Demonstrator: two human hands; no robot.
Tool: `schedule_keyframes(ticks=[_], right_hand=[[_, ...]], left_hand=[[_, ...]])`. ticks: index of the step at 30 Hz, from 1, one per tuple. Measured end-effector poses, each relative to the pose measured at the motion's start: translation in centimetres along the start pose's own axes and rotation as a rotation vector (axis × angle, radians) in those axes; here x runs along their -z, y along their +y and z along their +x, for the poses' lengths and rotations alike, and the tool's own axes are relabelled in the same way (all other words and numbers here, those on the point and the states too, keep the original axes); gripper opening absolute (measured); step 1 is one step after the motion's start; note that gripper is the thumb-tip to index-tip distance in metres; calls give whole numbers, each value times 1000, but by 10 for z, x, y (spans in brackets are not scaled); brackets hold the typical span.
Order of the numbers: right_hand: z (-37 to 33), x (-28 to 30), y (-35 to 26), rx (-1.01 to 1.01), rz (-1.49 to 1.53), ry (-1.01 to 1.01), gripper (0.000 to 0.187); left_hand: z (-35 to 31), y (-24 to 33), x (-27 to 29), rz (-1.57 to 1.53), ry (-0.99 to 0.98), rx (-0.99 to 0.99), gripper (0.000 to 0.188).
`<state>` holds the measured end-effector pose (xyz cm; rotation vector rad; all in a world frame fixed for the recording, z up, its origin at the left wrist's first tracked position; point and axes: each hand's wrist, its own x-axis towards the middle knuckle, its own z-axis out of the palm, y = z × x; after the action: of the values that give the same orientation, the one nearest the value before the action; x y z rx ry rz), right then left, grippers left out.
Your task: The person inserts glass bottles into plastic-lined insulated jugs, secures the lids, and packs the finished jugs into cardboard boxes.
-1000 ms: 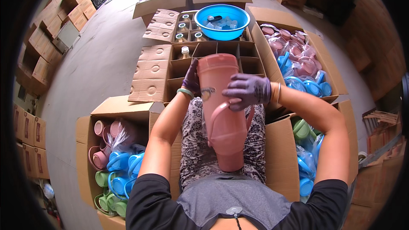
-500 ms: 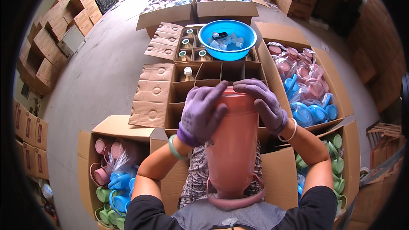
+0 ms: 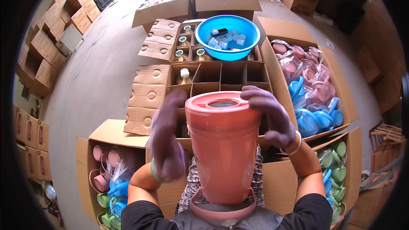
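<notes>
A pink thermos flask shell (image 3: 223, 153) stands upside down against my lap, its round base with a central hole facing up and a pink carrying handle (image 3: 222, 213) at its lower end. My left hand (image 3: 167, 134), in a purple glove and smeared by motion, is held apart from the shell on its left, fingers stretched upward. At the right, my right hand (image 3: 272, 115), also gloved, has its fingertips by the base's rim. Its fingers are bent and its thumb is apart from them.
Ahead is a divided carton (image 3: 219, 66) with a capped bottle liner (image 3: 184, 76). A blue basin (image 3: 228, 55) of small translucent caps rests behind it. Open cartons of pink, blue and green flask parts (image 3: 311, 81) flank me. Stacked boxes (image 3: 47, 64) line the left side.
Both hands have moved apart from the top of the shell, the left one further. The shell's base has tilted toward me, so its central hole shows.
</notes>
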<state>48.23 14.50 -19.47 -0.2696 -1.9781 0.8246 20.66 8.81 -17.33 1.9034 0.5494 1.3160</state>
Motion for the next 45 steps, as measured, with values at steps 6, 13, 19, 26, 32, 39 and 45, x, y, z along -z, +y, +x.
schedule_keyframes(ticks=[6, 13, 19, 26, 32, 39, 45], right_hand=[[-11, 6, 42, -284, 532, 298, 85], [-31, -9, 157, -730, 961, 868, 62], [-166, -29, 269, -1143, 350, 716, 50], [-117, -45, 198, -1020, -456, 676, 55], [-101, -54, 186, -868, -333, 600, 44], [-50, -31, 172, -719, 425, 76, 33], [46, 0, 108, -391, 1417, 420, 80]], left_hand=[[10, -58, 17, -641, 381, 109, 77], [-8, -327, 152, 894, 316, 623, 48], [55, -389, 117, 1253, -117, 1009, 79], [38, -401, 120, 1142, -93, 1274, 72], [12, -348, 176, 1195, 31, 849, 67], [72, -75, 172, 1133, 283, -66, 51], [77, -10, 105, -101, 602, 250, 36]])
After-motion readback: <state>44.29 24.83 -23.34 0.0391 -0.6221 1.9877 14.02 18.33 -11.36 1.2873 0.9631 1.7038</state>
